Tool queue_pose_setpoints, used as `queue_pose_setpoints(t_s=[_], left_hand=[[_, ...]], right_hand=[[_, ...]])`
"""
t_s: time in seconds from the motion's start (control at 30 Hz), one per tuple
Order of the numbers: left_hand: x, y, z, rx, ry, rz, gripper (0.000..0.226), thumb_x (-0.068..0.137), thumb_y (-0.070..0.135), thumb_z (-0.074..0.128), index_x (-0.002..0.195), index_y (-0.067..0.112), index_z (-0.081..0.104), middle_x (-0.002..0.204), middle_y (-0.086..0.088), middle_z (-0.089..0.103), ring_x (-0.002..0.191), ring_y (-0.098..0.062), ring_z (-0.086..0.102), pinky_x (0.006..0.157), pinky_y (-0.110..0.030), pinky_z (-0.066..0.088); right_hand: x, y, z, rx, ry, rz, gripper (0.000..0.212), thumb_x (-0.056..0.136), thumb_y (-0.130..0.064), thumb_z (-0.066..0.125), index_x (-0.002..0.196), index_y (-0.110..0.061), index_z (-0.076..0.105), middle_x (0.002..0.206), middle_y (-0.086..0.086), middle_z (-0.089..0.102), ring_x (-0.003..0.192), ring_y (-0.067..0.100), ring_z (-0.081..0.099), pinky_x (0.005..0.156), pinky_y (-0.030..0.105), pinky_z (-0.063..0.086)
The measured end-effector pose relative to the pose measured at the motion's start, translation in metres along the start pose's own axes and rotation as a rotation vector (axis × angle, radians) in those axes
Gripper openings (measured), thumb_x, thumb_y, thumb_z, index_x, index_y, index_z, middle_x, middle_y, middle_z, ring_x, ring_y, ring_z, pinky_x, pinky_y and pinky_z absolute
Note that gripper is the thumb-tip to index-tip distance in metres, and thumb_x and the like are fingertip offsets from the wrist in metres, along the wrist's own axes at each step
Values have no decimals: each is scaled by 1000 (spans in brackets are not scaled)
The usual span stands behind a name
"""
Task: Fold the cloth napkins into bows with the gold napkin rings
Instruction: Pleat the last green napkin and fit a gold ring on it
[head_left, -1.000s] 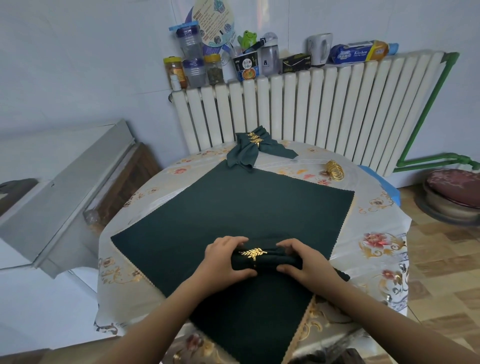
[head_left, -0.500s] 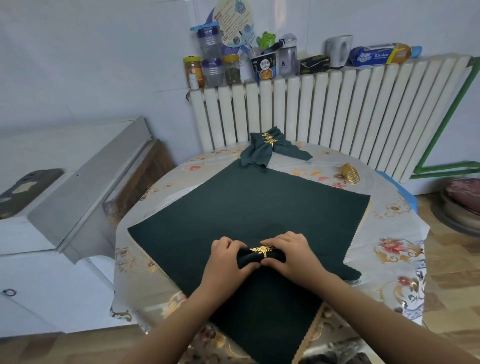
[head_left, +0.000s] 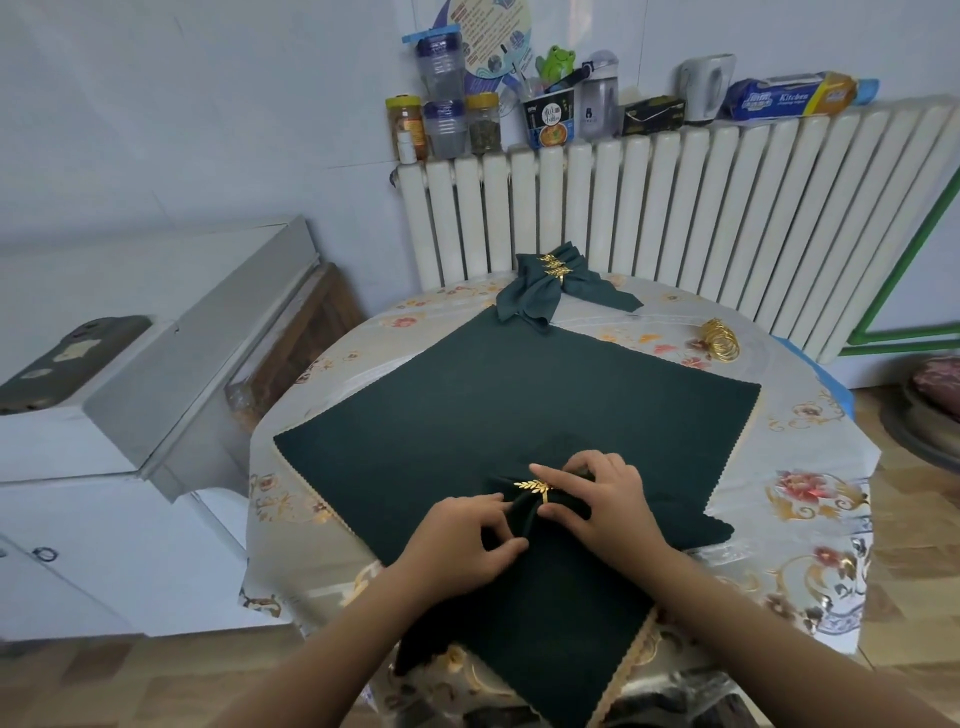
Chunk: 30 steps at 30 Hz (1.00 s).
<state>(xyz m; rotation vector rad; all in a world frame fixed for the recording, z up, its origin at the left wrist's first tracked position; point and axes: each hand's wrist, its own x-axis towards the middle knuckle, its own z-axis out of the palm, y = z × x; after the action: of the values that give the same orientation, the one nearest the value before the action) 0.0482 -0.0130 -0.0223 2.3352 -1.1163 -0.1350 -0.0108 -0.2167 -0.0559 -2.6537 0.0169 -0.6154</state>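
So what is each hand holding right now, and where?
Left hand pinches the napkin left of the ring; right hand grips its right side.

Gripped napkin (head_left: 524, 512): matt dark green cloth, fine weave. Ring (head_left: 540, 491) between the two grips: shiny gold metal, leaf relief. Cloth (head_left: 467, 415) under the grip: same matt green, scalloped edge. Table cover (head_left: 810, 467) beyond it: glossy plastic, floral print. Spare rings (head_left: 721, 339) far right of grip: polished gold metal.
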Motion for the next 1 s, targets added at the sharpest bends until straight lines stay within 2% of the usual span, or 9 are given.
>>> queue_pose_setpoints(t_s=[0.1, 0.17, 0.27, 0.37, 0.47, 0.53, 0.67, 0.87, 1.0], left_hand=[[2, 5, -3, -161, 156, -112, 20, 83, 39, 59, 77, 20, 64, 77, 7, 70, 77, -5, 65, 73, -27, 52], [9, 7, -4, -272, 256, -270, 11, 89, 28, 57, 84, 18, 59, 75, 5, 67, 75, -9, 63, 70, -26, 52], [19, 3, -5, -258, 238, -458, 10, 93, 26, 53, 92, 18, 59, 81, 8, 62, 82, -12, 58, 67, -18, 44], [26, -2, -8, -116, 39, -593, 26, 93, 39, 53, 103, 17, 59, 93, 7, 58, 91, -12, 55, 73, -22, 41], [32, -1, -15, -85, -156, -631, 37, 88, 51, 55, 91, 15, 61, 84, 1, 58, 77, -13, 54, 66, -27, 41], [34, 3, -18, -143, -218, -627, 36, 89, 50, 55, 87, 14, 58, 81, 0, 57, 73, -13, 54, 63, -27, 41], [35, 15, -20, -392, -66, -599, 34, 94, 46, 49, 98, 13, 56, 97, -2, 62, 92, -16, 59, 78, -30, 47], [35, 26, -20, -1106, 79, -600, 31, 87, 17, 66, 115, 13, 54, 110, -7, 66, 96, -18, 65, 73, -27, 54], [35, 22, -25, -1207, 58, -557, 42, 81, -1, 68, 118, 10, 51, 110, -12, 64, 90, -20, 66, 67, -27, 55]], right_hand=[[0, -1, -5, 30, -67, 27, 52, 84, -62, 34, 133, -48, 43, 120, -11, 42, 108, 8, 37, 92, 30, 28], [-1, -5, -10, 233, -83, 215, 53, 91, -56, 34, 140, -36, 38, 120, -11, 40, 114, 7, 35, 99, 26, 27], [0, -3, -18, 351, -37, 448, 36, 98, -30, 42, 129, -16, 55, 119, 1, 54, 120, 15, 44, 99, 24, 31], [4, -1, -33, 261, -254, 541, 28, 98, -32, 44, 98, -14, 67, 93, 0, 56, 96, 14, 54, 76, 21, 39], [6, -3, -49, 298, -398, 605, 36, 95, -37, 50, 73, -10, 59, 68, 2, 54, 64, 14, 51, 56, 25, 36], [6, -5, -52, 365, -364, 630, 31, 93, -37, 54, 79, -12, 64, 72, 2, 62, 69, 15, 56, 63, 27, 41], [12, -13, -49, 590, -113, 727, 28, 94, -36, 51, 88, -11, 64, 85, 5, 67, 83, 21, 61, 79, 34, 48], [18, -25, -47, 720, 110, 750, 43, 95, -40, 48, 79, 0, 49, 73, 9, 52, 69, 17, 47, 63, 30, 37], [23, -27, -55, 884, 82, 809, 43, 89, -45, 57, 77, -5, 67, 75, 5, 69, 73, 19, 62, 72, 30, 50]])
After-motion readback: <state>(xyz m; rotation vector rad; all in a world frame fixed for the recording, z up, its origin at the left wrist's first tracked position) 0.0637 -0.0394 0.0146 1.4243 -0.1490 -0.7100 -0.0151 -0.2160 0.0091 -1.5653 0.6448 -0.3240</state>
